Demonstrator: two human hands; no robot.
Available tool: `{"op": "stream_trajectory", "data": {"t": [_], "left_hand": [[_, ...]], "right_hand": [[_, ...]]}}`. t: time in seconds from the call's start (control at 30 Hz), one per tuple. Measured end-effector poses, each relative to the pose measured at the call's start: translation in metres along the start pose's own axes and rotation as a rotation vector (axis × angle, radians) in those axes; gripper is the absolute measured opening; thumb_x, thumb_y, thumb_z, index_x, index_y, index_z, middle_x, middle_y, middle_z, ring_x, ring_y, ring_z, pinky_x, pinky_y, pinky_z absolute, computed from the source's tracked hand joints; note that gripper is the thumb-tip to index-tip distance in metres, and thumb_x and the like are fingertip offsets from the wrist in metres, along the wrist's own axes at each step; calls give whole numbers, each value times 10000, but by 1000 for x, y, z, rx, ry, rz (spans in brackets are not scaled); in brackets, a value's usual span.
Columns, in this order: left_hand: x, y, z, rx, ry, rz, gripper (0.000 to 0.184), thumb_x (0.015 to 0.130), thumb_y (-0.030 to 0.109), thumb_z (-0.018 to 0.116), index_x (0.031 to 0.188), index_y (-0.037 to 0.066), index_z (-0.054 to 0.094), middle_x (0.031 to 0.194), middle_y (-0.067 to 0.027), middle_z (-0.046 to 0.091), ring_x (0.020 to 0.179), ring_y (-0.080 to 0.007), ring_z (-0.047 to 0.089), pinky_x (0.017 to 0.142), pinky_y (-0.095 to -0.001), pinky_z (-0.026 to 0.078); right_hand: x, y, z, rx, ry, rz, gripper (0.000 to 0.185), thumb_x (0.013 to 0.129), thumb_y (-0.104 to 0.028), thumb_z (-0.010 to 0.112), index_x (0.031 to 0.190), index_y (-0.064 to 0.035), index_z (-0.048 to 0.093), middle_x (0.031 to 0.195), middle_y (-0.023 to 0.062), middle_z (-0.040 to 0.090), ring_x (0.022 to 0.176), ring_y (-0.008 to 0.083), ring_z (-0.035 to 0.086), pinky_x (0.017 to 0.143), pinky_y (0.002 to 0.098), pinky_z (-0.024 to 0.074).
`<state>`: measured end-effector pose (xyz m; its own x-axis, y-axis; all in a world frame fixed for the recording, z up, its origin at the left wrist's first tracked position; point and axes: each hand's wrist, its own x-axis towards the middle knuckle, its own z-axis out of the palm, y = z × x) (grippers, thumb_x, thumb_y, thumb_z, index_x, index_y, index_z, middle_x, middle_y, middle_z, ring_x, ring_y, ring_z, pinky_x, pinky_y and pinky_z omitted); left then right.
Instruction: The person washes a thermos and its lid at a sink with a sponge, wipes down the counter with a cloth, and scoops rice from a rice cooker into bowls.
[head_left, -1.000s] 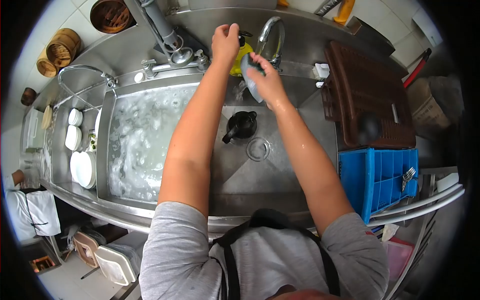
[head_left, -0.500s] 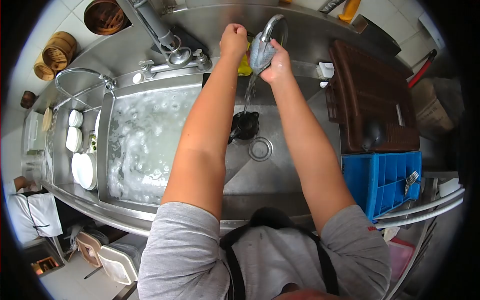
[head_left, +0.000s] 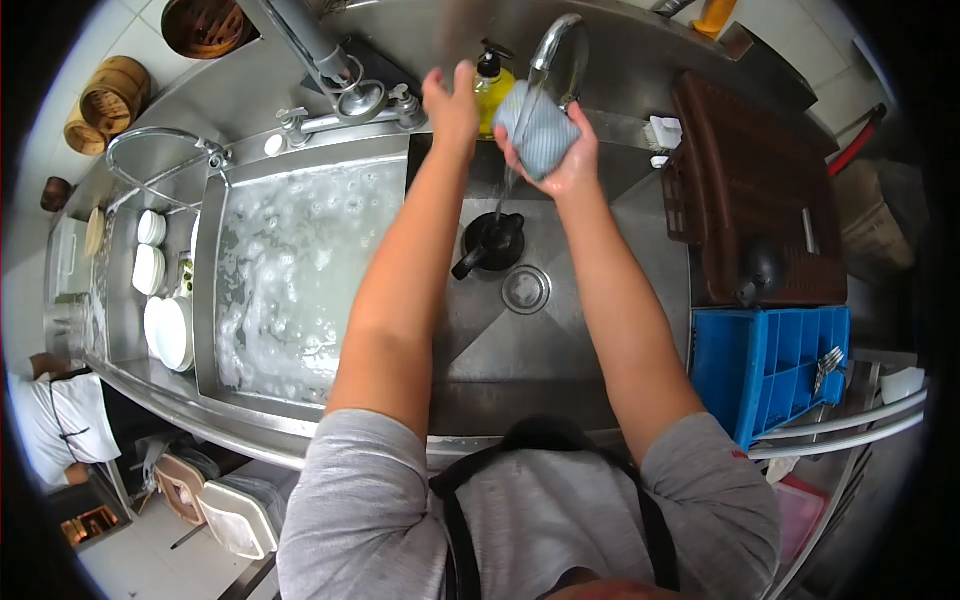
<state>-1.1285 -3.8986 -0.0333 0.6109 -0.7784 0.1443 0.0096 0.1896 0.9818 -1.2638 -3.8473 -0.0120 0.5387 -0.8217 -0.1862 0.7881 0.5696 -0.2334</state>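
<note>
My right hand [head_left: 570, 165] grips a grey-blue striped sponge [head_left: 540, 130] beneath the curved tap [head_left: 556, 45]. Water runs over the sponge and falls into a small black pot with a handle [head_left: 495, 243], standing in the sink basin [head_left: 590, 320] beside the drain [head_left: 526, 289]. Held up to the left, my left hand [head_left: 452, 105] is open, its fingers apart and nothing in it. Just to its right, behind the sponge, stands a pump bottle of yellow liquid [head_left: 492, 95].
Left of the basin is a sink of foamy water [head_left: 300, 280], with white dishes [head_left: 170, 335] beyond it. At right are brown trays [head_left: 740, 190], a white brush [head_left: 663, 134] and a blue divided rack [head_left: 775, 370] holding forks [head_left: 827, 366]. Another person [head_left: 70, 420] is at far left.
My left hand has opened from a closed shape and dropped slightly. The sponge has come lower and nearer in my right hand, showing its broad face. More of the yellow bottle shows.
</note>
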Motion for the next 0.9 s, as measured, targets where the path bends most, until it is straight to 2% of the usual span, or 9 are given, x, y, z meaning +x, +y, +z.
{"op": "stream_trajectory", "data": {"t": [0.13, 0.23, 0.27, 0.33, 0.37, 0.47, 0.57, 0.73, 0.9], "left_hand": [[-73, -122, -72, 484, -346, -172, 690, 666, 394, 638, 1130, -57, 399, 1052, -268, 483, 1017, -384, 449, 861, -398, 366], [-134, -126, -99, 1041, -770, -278, 911, 579, 358, 729, 1283, 57, 236, 1199, -204, 365, 1066, -363, 430, 892, -380, 369], [-140, -129, -103, 1027, -754, -284, 902, 590, 322, 729, 1289, 67, 219, 1202, -201, 356, 1058, -362, 435, 882, -384, 376], [-146, -132, -107, 995, -720, -298, 892, 611, 251, 727, 1301, 85, 185, 1208, -195, 337, 1043, -359, 446, 863, -393, 391], [-146, -129, -105, 966, -698, -346, 866, 637, 183, 710, 1307, 107, 166, 1187, -187, 351, 1028, -360, 454, 844, -401, 402], [-141, -142, -111, 941, -708, -317, 879, 635, 205, 712, 1310, 122, 155, 1190, -187, 354, 1028, -358, 457, 845, -396, 404], [-142, -139, -109, 924, -699, -311, 887, 654, 223, 696, 1318, 107, 120, 1185, -202, 368, 1031, -364, 451, 856, -393, 389], [-134, -156, -104, 890, -674, -418, 908, 640, 228, 707, 1319, 115, 114, 1177, -216, 394, 1008, -362, 478, 827, -398, 413], [-143, -157, -107, 909, -737, -302, 932, 636, 196, 710, 1324, 107, 89, 1211, -233, 367, 1063, -349, 442, 869, -378, 386]], "right_hand": [[-19, 10, -49, -695, -98, 184, 525, 741, -334, 533, 1191, -92, 413, 1070, 169, 499, 910, 297, 522, 713, 379, 457], [-10, 35, -92, -1622, 123, 53, 462, 667, -126, 631, 1109, -80, 504, 1065, 131, 521, 936, 230, 534, 806, 274, 414], [-3, 45, -124, -2043, 177, -192, 411, 675, -141, 624, 1072, -82, 532, 1079, 133, 513, 967, 241, 514, 825, 302, 407], [-8, 71, -144, -2236, 441, -266, 385, 681, -160, 628, 1056, -127, 548, 1102, 120, 498, 973, 276, 495, 824, 347, 411], [-16, 85, -146, -2344, 326, -280, 361, 679, -173, 629, 1034, -182, 564, 1121, 71, 492, 940, 295, 498, 813, 366, 420], [-20, 90, -148, -2510, 70, -451, 343, 665, -133, 624, 995, -215, 579, 1094, 28, 499, 878, 270, 507, 776, 351, 439], [-6, 65, -147, -2544, 342, -606, 283, 656, -118, 625, 925, -199, 594, 982, 34, 504, 839, 257, 494, 732, 353, 448], [-17, 109, -140, -2393, 256, -399, 302, 674, -146, 626, 969, -202, 590, 996, 47, 509, 908, 261, 492, 765, 349, 441], [-31, 53, -152, -2700, 73, -284, 252, 701, -146, 540, 941, -211, 586, 1023, 23, 484, 890, 260, 488, 746, 364, 448]]}}
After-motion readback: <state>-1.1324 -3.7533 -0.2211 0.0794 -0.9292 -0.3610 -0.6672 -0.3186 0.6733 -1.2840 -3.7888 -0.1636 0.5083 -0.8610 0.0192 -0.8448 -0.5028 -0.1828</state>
